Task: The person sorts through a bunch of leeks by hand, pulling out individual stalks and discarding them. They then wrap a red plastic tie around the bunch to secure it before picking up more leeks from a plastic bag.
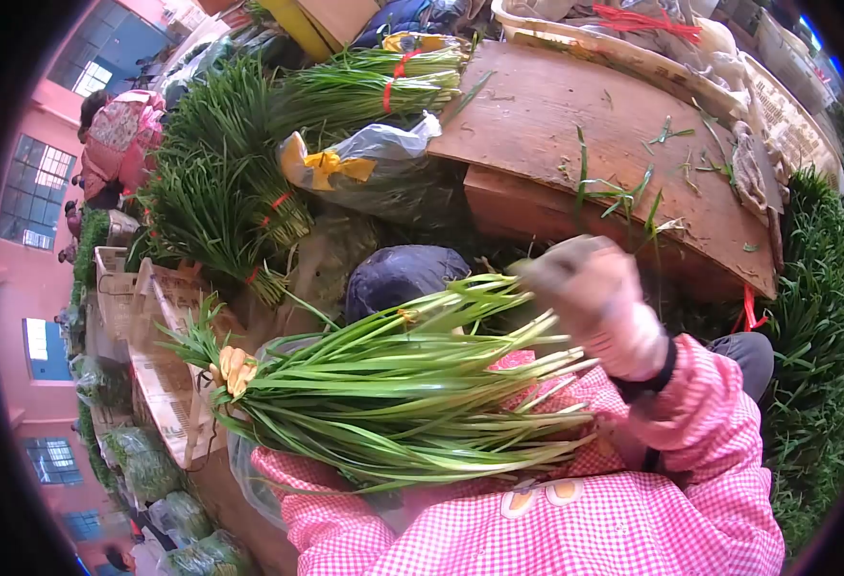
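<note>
A loose bunch of garlic chives (412,384) lies across my lap, leaf tips to the left and pale stem ends fanned out to the right. My left hand (236,372) is wrapped round the leaves near their tips, its forearm passing beneath the bunch. Over the upper stem ends is my right hand (594,298), in a soiled pale glove. Motion smears its fingers, and I cannot tell whether they grip any stems. The pink checked apron (575,523) covers my lap under the bunch.
Tied chive bundles (383,82) are heaped ahead on the left, beside a plastic bag (374,168). A wooden board (604,125) with leaf scraps stands ahead right. Loose greens (815,355) pile up at right. Plastic crates (177,350) are at left; farther off is a person (124,139).
</note>
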`<act>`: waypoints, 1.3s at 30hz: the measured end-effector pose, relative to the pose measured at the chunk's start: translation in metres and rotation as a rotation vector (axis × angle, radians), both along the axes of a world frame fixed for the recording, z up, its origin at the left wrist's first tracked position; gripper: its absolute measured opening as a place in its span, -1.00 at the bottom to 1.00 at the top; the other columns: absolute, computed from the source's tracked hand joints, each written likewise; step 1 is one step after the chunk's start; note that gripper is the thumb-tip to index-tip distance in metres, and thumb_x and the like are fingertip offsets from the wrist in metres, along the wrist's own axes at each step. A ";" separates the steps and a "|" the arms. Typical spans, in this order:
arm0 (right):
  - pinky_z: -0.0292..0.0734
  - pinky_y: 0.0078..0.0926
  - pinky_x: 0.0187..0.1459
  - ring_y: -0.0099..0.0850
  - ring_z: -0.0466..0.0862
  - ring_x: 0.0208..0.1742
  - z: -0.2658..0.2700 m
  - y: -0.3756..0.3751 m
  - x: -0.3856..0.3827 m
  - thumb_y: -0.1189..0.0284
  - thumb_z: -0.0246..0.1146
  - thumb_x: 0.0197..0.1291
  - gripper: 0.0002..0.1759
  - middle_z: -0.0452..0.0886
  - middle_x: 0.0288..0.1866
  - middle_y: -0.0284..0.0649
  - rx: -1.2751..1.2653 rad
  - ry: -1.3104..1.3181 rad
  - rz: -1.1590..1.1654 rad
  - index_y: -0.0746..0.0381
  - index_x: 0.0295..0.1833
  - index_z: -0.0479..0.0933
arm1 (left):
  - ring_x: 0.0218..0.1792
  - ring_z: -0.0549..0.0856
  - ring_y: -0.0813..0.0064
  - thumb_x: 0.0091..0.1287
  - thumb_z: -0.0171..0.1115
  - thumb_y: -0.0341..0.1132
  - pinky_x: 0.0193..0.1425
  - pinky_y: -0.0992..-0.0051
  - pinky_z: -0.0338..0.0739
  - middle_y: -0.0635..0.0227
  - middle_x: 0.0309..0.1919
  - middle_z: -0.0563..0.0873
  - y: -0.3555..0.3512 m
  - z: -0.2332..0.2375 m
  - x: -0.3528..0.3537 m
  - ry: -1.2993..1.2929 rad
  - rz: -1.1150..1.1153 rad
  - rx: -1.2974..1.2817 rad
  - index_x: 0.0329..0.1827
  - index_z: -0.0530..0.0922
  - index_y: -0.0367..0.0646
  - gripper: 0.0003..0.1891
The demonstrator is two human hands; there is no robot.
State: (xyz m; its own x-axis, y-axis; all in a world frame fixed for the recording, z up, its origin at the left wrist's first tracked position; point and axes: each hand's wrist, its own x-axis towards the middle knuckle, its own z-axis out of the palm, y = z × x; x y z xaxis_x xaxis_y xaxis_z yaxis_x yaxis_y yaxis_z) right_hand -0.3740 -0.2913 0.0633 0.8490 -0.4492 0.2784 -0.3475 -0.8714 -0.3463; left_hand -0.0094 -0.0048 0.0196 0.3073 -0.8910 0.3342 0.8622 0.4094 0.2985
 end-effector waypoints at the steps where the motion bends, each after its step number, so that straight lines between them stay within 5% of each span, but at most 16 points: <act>1: 0.45 -0.51 -0.32 -0.39 0.57 -0.34 -0.002 -0.009 -0.015 0.48 0.10 0.07 -0.77 0.51 -0.45 -0.31 0.048 -0.057 -0.104 0.15 -0.12 0.52 | -0.47 0.49 0.58 0.37 0.05 -0.22 -0.17 0.46 0.44 0.42 -0.49 0.45 0.000 -0.001 0.001 0.003 0.002 -0.004 -0.44 0.30 -0.08 -0.76; 2: 0.47 -0.54 -0.31 -0.37 0.58 -0.34 -0.011 -0.024 -0.035 0.54 0.11 0.07 -0.76 0.54 -0.43 -0.27 -0.094 -0.152 -0.212 0.17 -0.12 0.55 | -0.47 0.49 0.58 0.37 0.05 -0.22 -0.17 0.46 0.44 0.42 -0.49 0.45 0.000 -0.001 0.002 0.002 0.005 -0.007 -0.44 0.30 -0.08 -0.76; 4: 0.50 -0.56 -0.23 -0.41 0.58 -0.30 -0.015 -0.045 -0.074 0.65 0.15 0.06 -0.76 0.59 -0.34 -0.24 0.587 -0.502 -0.306 0.25 -0.14 0.58 | -0.47 0.49 0.58 0.36 0.05 -0.22 -0.16 0.46 0.44 0.42 -0.48 0.45 -0.001 -0.002 0.004 0.014 0.006 -0.023 -0.44 0.31 -0.08 -0.77; 6: 0.52 -0.57 -0.19 -0.47 0.58 -0.29 -0.045 -0.068 -0.121 0.68 0.24 0.00 -0.76 0.63 -0.31 -0.28 0.402 -0.384 -0.367 0.27 -0.17 0.60 | -0.47 0.49 0.58 0.36 0.06 -0.22 -0.16 0.46 0.44 0.42 -0.48 0.45 0.001 -0.005 0.004 0.021 0.008 -0.033 -0.44 0.31 -0.08 -0.77; 9: 0.53 -0.55 -0.18 -0.46 0.61 -0.29 -0.083 -0.080 -0.165 0.70 0.22 0.01 -0.76 0.64 -0.36 -0.24 0.793 -0.454 -0.599 0.27 -0.17 0.61 | -0.47 0.50 0.59 0.36 0.06 -0.22 -0.16 0.46 0.44 0.42 -0.48 0.46 0.000 -0.009 0.004 0.037 0.002 -0.040 -0.43 0.32 -0.08 -0.77; 12: 0.55 -0.48 -0.17 -0.33 0.65 -0.31 -0.139 -0.116 -0.213 0.59 0.28 -0.03 -0.77 0.67 -0.35 -0.18 0.918 -0.378 -0.622 0.17 -0.20 0.64 | -0.46 0.50 0.59 0.35 0.07 -0.22 -0.15 0.45 0.44 0.42 -0.47 0.46 0.001 -0.009 0.004 0.042 -0.001 -0.052 -0.43 0.32 -0.08 -0.78; 15: 0.55 -0.36 -0.14 -0.19 0.66 -0.25 -0.083 -0.080 -0.180 0.42 0.32 -0.07 -0.78 0.67 -0.28 -0.14 0.324 0.511 -0.604 0.11 -0.22 0.64 | -0.46 0.50 0.59 0.35 0.07 -0.22 -0.15 0.45 0.44 0.42 -0.47 0.47 0.005 -0.007 0.003 0.024 0.002 -0.048 -0.43 0.32 -0.08 -0.78; 18: 0.54 -0.27 -0.13 -0.15 0.65 -0.21 -0.089 -0.097 -0.176 0.33 0.30 -0.10 -0.78 0.66 -0.27 -0.15 0.206 0.798 -0.722 0.05 -0.25 0.66 | -0.46 0.50 0.59 0.35 0.08 -0.22 -0.14 0.45 0.44 0.42 -0.46 0.47 0.007 -0.008 0.004 0.016 0.002 -0.047 -0.42 0.33 -0.08 -0.78; 23: 0.54 -0.26 -0.13 -0.14 0.65 -0.15 -0.110 -0.103 -0.205 0.36 0.25 -0.10 -0.75 0.66 -0.25 -0.12 0.146 1.181 -0.571 0.11 -0.22 0.64 | -0.45 0.51 0.59 0.34 0.09 -0.22 -0.14 0.44 0.43 0.42 -0.46 0.48 0.007 -0.012 0.004 0.030 0.009 -0.056 -0.42 0.34 -0.08 -0.79; 26: 0.54 -0.33 -0.12 -0.14 0.63 -0.15 -0.060 -0.083 -0.173 0.33 0.28 -0.06 -0.71 0.65 -0.20 -0.12 0.183 0.861 -0.325 0.12 -0.15 0.63 | -0.45 0.51 0.60 0.34 0.09 -0.22 -0.13 0.44 0.43 0.42 -0.45 0.48 0.010 -0.012 0.005 0.020 0.017 -0.070 -0.41 0.34 -0.08 -0.79; 28: 0.54 -0.38 -0.13 -0.16 0.62 -0.16 -0.029 -0.071 -0.125 0.36 0.30 -0.01 -0.67 0.63 -0.18 -0.13 0.245 0.356 -0.253 0.14 -0.06 0.60 | -0.45 0.51 0.60 0.33 0.10 -0.22 -0.13 0.44 0.43 0.42 -0.45 0.48 0.009 -0.011 0.007 0.014 0.021 -0.062 -0.41 0.34 -0.08 -0.79; 32: 0.55 -0.39 -0.19 -0.16 0.63 -0.26 0.004 -0.020 -0.012 0.42 0.31 0.00 -0.64 0.63 -0.26 -0.10 0.831 -0.345 0.033 0.19 -0.02 0.56 | -0.45 0.52 0.60 0.33 0.11 -0.22 -0.12 0.43 0.43 0.43 -0.45 0.49 0.002 -0.005 0.011 -0.030 0.007 -0.071 -0.40 0.35 -0.08 -0.80; 36: 0.56 -0.34 -0.34 -0.14 0.65 -0.40 0.000 0.020 0.069 0.28 0.23 0.08 -0.74 0.62 -0.44 -0.05 0.319 -0.150 0.206 0.15 -0.13 0.56 | -0.44 0.52 0.60 0.32 0.11 -0.22 -0.12 0.43 0.43 0.43 -0.44 0.49 0.004 0.003 0.015 -0.089 0.016 -0.090 -0.40 0.36 -0.08 -0.80; 38: 0.52 -0.25 -0.40 -0.10 0.61 -0.45 -0.002 0.034 0.091 0.26 0.32 0.01 -0.61 0.59 -0.48 -0.09 0.209 -0.057 0.141 0.21 -0.05 0.53 | -0.44 0.52 0.60 0.32 0.12 -0.22 -0.11 0.43 0.43 0.43 -0.44 0.49 0.006 0.008 0.015 -0.118 0.029 -0.099 -0.40 0.36 -0.08 -0.80; 39: 0.51 -0.18 -0.37 -0.09 0.63 -0.41 0.011 0.039 0.102 0.15 0.25 0.04 -0.56 0.60 -0.46 -0.07 0.261 0.205 0.094 0.18 -0.03 0.49 | -0.44 0.52 0.60 0.32 0.12 -0.22 -0.11 0.43 0.43 0.43 -0.44 0.50 0.005 0.011 0.013 -0.129 0.034 -0.101 -0.40 0.36 -0.08 -0.80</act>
